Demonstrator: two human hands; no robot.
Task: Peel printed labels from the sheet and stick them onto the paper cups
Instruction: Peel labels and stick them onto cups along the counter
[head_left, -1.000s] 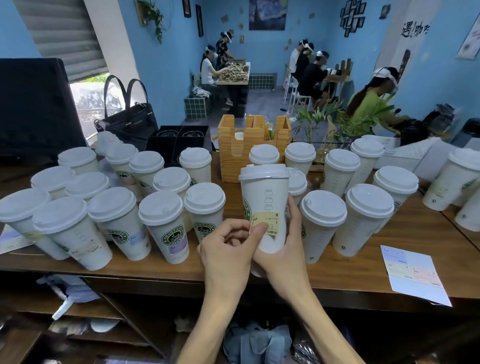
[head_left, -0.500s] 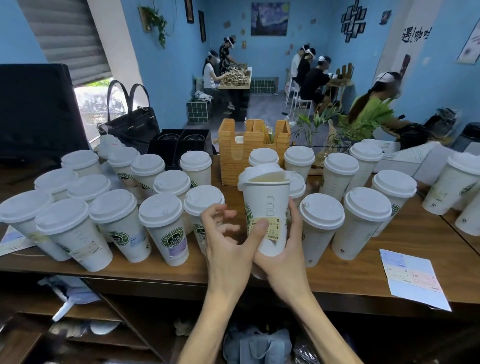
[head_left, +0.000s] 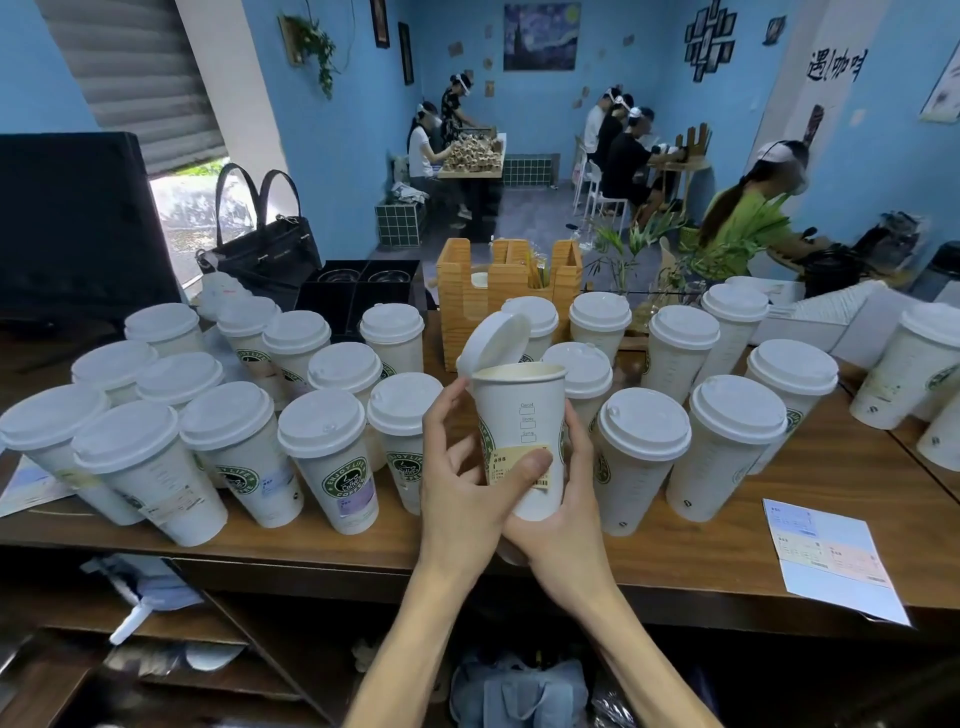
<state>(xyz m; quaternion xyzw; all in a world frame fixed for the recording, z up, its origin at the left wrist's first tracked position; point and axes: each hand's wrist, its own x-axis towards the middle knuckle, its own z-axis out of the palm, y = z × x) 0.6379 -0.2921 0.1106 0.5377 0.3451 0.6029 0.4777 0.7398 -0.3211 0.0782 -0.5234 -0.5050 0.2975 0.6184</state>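
Note:
I hold a white paper cup (head_left: 519, 410) above the counter's front edge. My right hand (head_left: 566, 525) wraps its lower part from the right and below. My left hand (head_left: 462, 499) curls round it from the left, thumb pressing on the yellow label (head_left: 506, 465) stuck to the cup's front, fingertips up by the rim. The white lid (head_left: 493, 343) has come off the rim and stands tilted at the cup's upper left. A label sheet (head_left: 826, 556) with pale blue and pink labels lies on the counter at the right.
Several lidded cups (head_left: 322, 447) crowd the wooden counter (head_left: 727, 551) left and right of my hands. A wooden holder (head_left: 467, 291), a black handbag (head_left: 270, 249) and a dark monitor (head_left: 72, 223) stand behind. Another sheet (head_left: 26, 483) lies far left. People work at the tables behind.
The lid, seated a second ago, has popped up and now tilts off to the left. My left fingers rose from the label's edge to the rim while the thumb stays on the label.

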